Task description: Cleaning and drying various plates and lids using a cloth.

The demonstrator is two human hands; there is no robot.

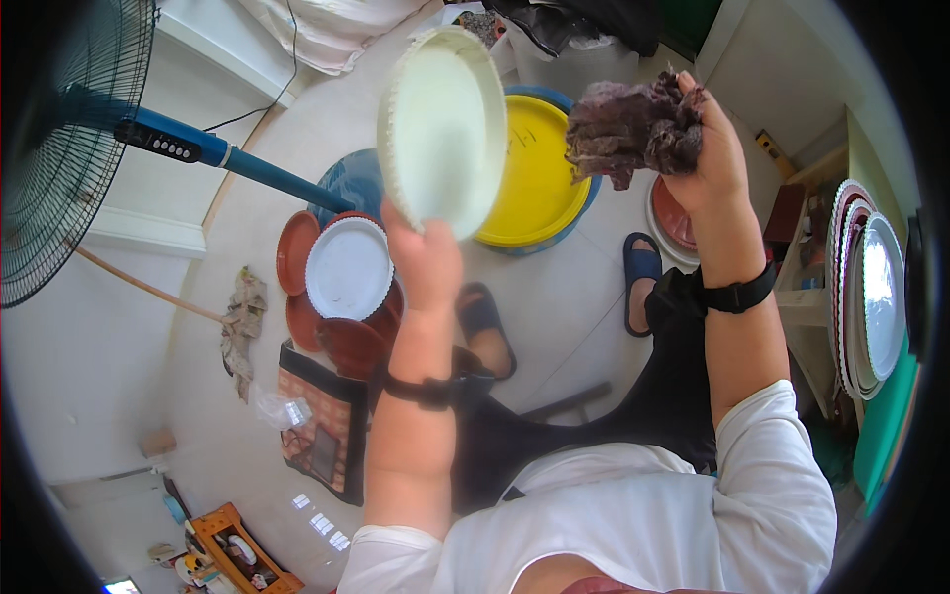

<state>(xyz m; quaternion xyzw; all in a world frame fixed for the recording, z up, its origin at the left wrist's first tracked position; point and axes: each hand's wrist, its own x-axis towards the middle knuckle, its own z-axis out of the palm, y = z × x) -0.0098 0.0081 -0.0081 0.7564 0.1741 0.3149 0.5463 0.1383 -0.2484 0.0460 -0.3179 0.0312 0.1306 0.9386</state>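
My left hand [427, 259] grips the lower edge of a pale greenish-white round tray [445, 129] with a scalloped rim. The tray is raised and tilted, its flat inside showing to me. In my right hand [714, 158] is a crumpled dark purple-brown rag [633, 129], its ragged end hanging out to the left. Tray and rag are held up apart from each other. Below and between them a round yellow basin or lid [539, 168] sits in a blue rim on the floor, partly hidden by the tray.
Reddish-brown trays and a white tray [348, 268] lie at the left, near a blue-poled fan [272, 176]. At right, scalloped trays [883, 297] stand on edge by a wooden shelf [804, 297]. A patterned bag [322, 426] and a rag on a stick [240, 332] lie at left.
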